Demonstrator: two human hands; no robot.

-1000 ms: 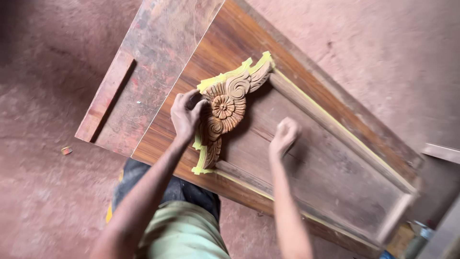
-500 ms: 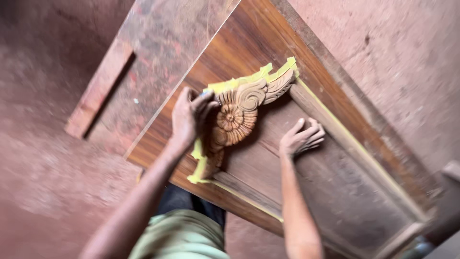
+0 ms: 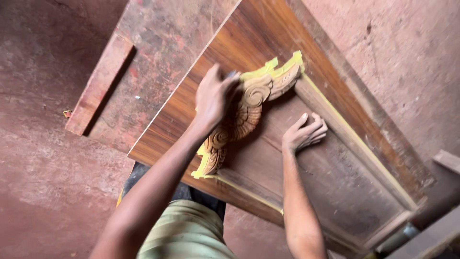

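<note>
two bare hands on a wooden door panel (image 3: 335, 192), left hand (image 3: 213, 98) curled over the carved scroll ornament (image 3: 249, 112), grip unclear, right hand (image 3: 304, 132) at three o'clock, fingers loosely bent, empty

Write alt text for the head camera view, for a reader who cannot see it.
A person's left hand presses on a carved wooden scroll ornament edged with yellow tape, in the corner of a brown wooden door panel. The right hand rests on the recessed panel beside it, above a reddish floor.
</note>
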